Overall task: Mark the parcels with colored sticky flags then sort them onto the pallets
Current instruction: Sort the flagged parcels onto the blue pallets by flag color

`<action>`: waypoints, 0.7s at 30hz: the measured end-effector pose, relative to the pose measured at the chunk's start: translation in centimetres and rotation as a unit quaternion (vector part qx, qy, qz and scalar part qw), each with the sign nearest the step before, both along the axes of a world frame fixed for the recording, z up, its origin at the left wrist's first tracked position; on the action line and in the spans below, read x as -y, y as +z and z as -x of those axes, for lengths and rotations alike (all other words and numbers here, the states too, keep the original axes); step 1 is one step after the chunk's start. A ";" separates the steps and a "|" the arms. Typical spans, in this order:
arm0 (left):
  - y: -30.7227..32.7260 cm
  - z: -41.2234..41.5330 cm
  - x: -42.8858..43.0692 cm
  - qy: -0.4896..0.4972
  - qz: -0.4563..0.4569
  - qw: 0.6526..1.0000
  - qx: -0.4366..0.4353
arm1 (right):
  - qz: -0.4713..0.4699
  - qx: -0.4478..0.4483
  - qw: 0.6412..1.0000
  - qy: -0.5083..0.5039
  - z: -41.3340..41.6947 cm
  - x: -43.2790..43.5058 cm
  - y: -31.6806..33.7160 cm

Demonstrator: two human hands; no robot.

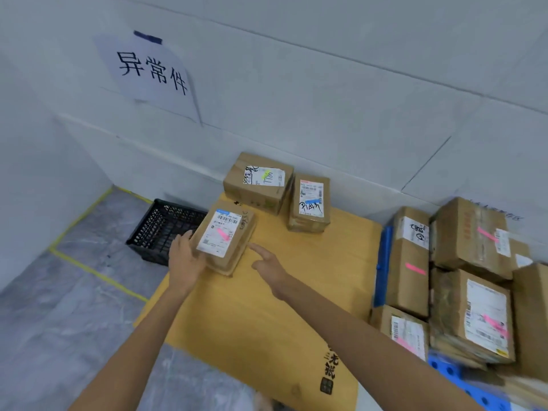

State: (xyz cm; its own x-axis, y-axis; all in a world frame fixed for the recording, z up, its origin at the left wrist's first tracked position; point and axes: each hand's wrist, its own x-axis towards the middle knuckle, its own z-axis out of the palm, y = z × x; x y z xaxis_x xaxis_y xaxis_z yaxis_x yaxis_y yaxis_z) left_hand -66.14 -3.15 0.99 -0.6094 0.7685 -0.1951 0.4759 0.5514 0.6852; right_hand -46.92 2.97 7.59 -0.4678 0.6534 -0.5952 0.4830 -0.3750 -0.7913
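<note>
Parcel point(224, 237) was gripped on flat cardboard point(296, 286) by the left hand point(185, 259), a black lattice crate point(161, 229) beside it, right hand point(268, 264) uncurled.

Three parcels point(225, 235) on one cardboard sheet point(267, 321), at least six more stacked right. Five pink flags point(223, 233), one blue flag point(312, 201), one yellow flag point(266, 173). One black crate point(160, 229) far left, one sign point(151, 72).

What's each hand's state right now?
Left hand: grips the pink-flagged parcel by its near corner.
Right hand: open, holding nothing, index finger extended.
</note>
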 end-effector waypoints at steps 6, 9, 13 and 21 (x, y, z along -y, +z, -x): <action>-1.6 -0.7 0.4 0.046 0.061 0.992 0.097 | 0.077 -0.029 0.996 -0.024 2.8 -0.8 -2.3; -2.3 -3.0 1.4 0.044 0.048 0.993 0.098 | 0.003 -0.020 1.000 -0.016 1.4 -0.2 -3.4; -2.1 -5.8 1.7 0.063 0.043 0.982 0.171 | -0.034 0.005 0.999 0.013 -1.8 0.6 -5.7; 1.5 -11.3 2.4 -0.033 -0.043 0.989 0.136 | -0.095 0.005 0.995 -0.023 -8.2 2.4 -0.7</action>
State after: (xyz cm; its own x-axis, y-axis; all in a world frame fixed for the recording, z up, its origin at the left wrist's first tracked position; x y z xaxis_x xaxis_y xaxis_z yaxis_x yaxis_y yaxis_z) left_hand -54.81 -5.55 2.51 -0.4913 0.8256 -0.2773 0.3000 0.4594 0.8360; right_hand -38.73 0.57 6.85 -0.4298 0.7756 -0.4624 0.4762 -0.2404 -0.8458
